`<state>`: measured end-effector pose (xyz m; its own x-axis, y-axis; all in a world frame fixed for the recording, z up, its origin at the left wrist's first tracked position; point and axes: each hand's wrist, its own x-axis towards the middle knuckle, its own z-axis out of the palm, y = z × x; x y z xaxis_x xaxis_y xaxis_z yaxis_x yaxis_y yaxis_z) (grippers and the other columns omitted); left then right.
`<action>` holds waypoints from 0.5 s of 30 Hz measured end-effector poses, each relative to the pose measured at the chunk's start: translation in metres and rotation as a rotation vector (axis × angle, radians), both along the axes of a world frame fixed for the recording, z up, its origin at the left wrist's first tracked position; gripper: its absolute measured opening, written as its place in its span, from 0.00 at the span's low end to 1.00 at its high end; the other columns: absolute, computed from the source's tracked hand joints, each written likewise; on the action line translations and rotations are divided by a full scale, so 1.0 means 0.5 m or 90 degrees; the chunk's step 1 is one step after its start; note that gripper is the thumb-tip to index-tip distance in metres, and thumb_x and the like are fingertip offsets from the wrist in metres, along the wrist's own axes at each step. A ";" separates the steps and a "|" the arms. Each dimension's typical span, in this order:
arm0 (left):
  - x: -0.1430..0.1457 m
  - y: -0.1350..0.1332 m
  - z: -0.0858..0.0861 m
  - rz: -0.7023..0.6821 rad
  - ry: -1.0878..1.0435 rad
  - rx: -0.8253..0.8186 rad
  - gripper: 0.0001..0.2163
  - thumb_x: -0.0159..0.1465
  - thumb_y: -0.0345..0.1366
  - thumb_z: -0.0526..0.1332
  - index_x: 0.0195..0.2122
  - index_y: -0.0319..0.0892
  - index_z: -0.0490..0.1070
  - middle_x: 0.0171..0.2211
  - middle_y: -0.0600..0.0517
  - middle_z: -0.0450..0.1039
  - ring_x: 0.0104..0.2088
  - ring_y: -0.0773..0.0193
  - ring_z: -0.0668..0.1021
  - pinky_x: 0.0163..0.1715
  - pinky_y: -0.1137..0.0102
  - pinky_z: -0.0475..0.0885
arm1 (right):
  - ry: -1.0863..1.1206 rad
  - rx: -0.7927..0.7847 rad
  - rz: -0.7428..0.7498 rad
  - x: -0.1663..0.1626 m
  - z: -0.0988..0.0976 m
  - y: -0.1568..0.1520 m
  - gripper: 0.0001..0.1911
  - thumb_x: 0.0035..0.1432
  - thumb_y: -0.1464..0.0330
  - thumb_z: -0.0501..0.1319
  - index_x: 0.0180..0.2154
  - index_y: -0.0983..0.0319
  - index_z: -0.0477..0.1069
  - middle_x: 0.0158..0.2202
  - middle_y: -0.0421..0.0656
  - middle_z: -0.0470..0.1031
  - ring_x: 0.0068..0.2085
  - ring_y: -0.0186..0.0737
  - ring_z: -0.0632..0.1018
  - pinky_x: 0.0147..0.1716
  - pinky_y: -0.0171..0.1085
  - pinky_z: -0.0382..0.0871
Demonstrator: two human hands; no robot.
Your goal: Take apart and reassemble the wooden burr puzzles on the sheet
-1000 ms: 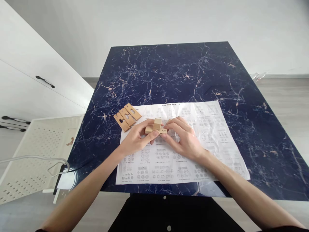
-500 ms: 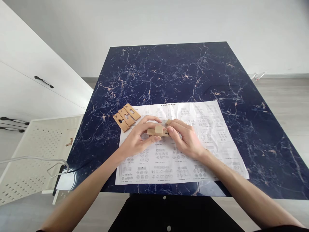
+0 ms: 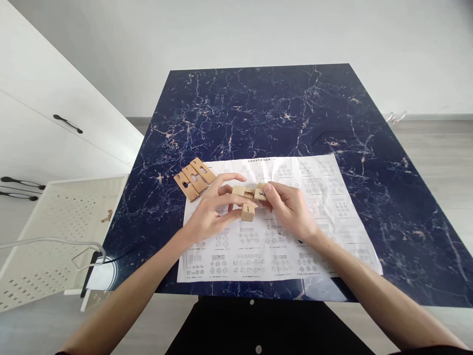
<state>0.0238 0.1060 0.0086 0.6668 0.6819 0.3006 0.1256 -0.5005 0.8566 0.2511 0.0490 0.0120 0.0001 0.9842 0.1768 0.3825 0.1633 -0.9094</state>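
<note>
My left hand (image 3: 209, 212) is closed, with its fingertips around a small wooden puzzle block marked 1 (image 3: 248, 213); one squared end faces me. Just beyond it is a notched wooden puzzle block marked 3 (image 3: 260, 194), pinched by the thumb and fingers of my right hand (image 3: 291, 207). That block's left end lies close to my left fingers. Whether the two blocks touch is hidden by the fingers. Beneath both hands lies a creased sheet of printed diagrams (image 3: 343, 236).
Flat slotted wooden pieces (image 3: 194, 179), marked 3, 1 and 2, lie side by side at the sheet's upper left corner. The dark blue marbled table (image 3: 266, 113) extends past the sheet. A cream pegboard panel (image 3: 48, 246) and a pale cable (image 3: 51, 240) are at the left.
The block marked 3 has turned so its notch shows, and my right hand has shifted its grip. The block in my left hand is now lower, its end marked 1 showing.
</note>
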 end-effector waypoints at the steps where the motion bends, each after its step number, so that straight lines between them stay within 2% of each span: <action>1: 0.000 0.000 -0.002 0.003 -0.004 0.001 0.06 0.75 0.43 0.67 0.46 0.53 0.85 0.66 0.47 0.67 0.50 0.56 0.80 0.55 0.54 0.81 | 0.011 -0.012 -0.003 0.001 0.000 0.000 0.34 0.79 0.44 0.50 0.24 0.58 0.62 0.22 0.38 0.65 0.23 0.35 0.64 0.24 0.39 0.57; 4: -0.001 0.000 -0.003 0.004 -0.019 -0.017 0.06 0.74 0.43 0.68 0.45 0.51 0.84 0.67 0.46 0.67 0.50 0.56 0.82 0.55 0.53 0.81 | 0.053 -0.039 -0.021 0.005 -0.003 0.002 0.34 0.79 0.45 0.52 0.24 0.58 0.64 0.21 0.39 0.67 0.23 0.35 0.66 0.24 0.39 0.60; 9: 0.003 0.002 0.015 0.032 -0.020 -0.074 0.08 0.73 0.44 0.69 0.42 0.47 0.83 0.61 0.44 0.76 0.56 0.52 0.81 0.46 0.63 0.82 | 0.124 -0.052 -0.066 0.015 -0.012 0.010 0.32 0.79 0.45 0.52 0.27 0.58 0.69 0.23 0.40 0.71 0.24 0.36 0.70 0.25 0.40 0.64; 12: 0.007 0.002 0.026 0.043 -0.019 -0.130 0.11 0.75 0.45 0.67 0.40 0.44 0.81 0.47 0.46 0.82 0.43 0.59 0.83 0.39 0.68 0.79 | 0.126 -0.040 -0.085 0.017 -0.015 0.013 0.30 0.80 0.46 0.50 0.31 0.57 0.69 0.25 0.40 0.72 0.24 0.37 0.71 0.26 0.41 0.64; 15: 0.010 0.001 0.027 0.071 0.009 -0.145 0.12 0.76 0.46 0.65 0.42 0.42 0.79 0.38 0.49 0.82 0.34 0.63 0.82 0.35 0.69 0.77 | 0.039 0.008 -0.103 0.019 -0.018 0.012 0.28 0.82 0.47 0.47 0.33 0.56 0.66 0.25 0.39 0.72 0.25 0.37 0.71 0.28 0.42 0.65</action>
<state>0.0288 0.1067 0.0220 0.5871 0.8003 0.1219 0.1826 -0.2776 0.9432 0.2605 0.0549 0.0032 0.1690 0.9684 0.1836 0.3479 0.1156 -0.9304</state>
